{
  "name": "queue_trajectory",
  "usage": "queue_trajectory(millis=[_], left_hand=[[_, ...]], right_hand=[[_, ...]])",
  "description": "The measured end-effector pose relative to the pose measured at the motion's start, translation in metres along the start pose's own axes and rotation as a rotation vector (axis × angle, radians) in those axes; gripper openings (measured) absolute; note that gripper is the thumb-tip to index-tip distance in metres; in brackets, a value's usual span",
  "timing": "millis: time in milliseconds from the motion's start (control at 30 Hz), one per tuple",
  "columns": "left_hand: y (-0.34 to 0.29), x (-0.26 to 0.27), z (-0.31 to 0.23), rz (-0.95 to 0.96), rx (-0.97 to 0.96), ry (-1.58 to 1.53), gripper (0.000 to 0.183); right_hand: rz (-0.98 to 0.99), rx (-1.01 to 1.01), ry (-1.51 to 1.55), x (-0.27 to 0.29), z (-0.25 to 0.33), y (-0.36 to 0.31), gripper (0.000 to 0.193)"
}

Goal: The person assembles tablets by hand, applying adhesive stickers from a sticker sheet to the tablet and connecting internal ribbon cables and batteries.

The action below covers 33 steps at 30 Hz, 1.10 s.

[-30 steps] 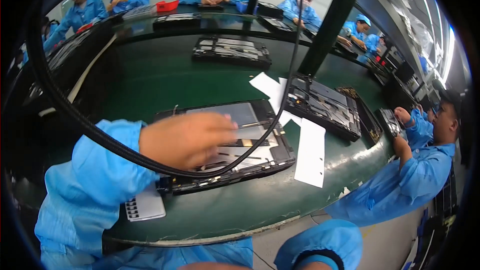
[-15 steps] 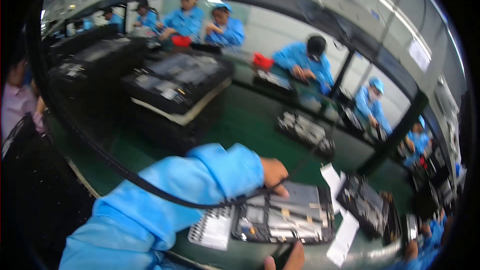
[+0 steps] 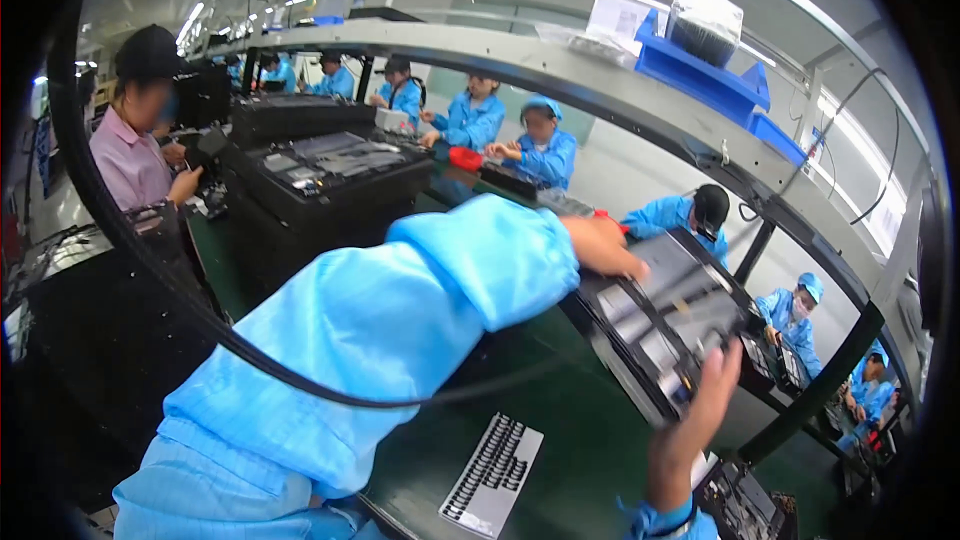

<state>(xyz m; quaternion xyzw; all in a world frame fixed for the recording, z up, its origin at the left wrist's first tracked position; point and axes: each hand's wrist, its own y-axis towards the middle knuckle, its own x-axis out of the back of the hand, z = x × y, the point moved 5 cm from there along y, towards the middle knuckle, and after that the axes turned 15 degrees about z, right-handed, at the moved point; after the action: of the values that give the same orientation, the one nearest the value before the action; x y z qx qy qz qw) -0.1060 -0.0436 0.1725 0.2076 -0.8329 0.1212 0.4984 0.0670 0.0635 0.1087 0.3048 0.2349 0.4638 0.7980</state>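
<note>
A black tray [image 3: 665, 325] of flat grey and silver electronic parts is raised and tilted above the green table, right of centre. My left hand [image 3: 605, 248] grips its far left edge, with the thumb over the top and the other fingers mostly hidden. At its near right side is my right hand [image 3: 700, 410], pressed to the edge with fingers pointing up; some blur hides the exact contact. Below, on the table, lies a white sheet [image 3: 492, 475] with rows of small black pieces.
A big black stack [image 3: 330, 185] topped with parts stands at the left. Another tray [image 3: 740, 505] of parts sits low at the right. A dark cable [image 3: 300, 380] loops across the view. Co-workers in blue sit beyond the overhead shelf's posts; a person in pink [image 3: 130, 160] works at far left.
The tray has left the table beside the white sheet and come up, away and to the right between my hands. My view has swung, so the far workers appear shifted.
</note>
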Motion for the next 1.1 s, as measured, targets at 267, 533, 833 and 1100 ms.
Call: queue_trajectory(millis=[267, 533, 833, 1100], left_hand=[[-0.059, 0.067, 0.131, -0.068, 0.262, 0.072, 0.047], [-0.093, 0.045, 0.168, -0.175, 0.168, -0.258, 0.031], [-0.088, 0.043, 0.163, -0.024, 0.247, -0.330, 0.035], [-0.087, 0.043, 0.166, -0.092, 0.244, -0.283, 0.041]], right_hand=[[0.275, -0.075, -0.047, -0.128, -0.089, 0.045, 0.068], [0.281, -0.142, 0.181, -0.157, -0.112, 0.033, 0.067], [0.371, -0.207, 0.695, -0.138, -0.084, 0.075, 0.056], [0.556, 0.021, 0.339, -0.135, -0.094, 0.074, 0.071]])
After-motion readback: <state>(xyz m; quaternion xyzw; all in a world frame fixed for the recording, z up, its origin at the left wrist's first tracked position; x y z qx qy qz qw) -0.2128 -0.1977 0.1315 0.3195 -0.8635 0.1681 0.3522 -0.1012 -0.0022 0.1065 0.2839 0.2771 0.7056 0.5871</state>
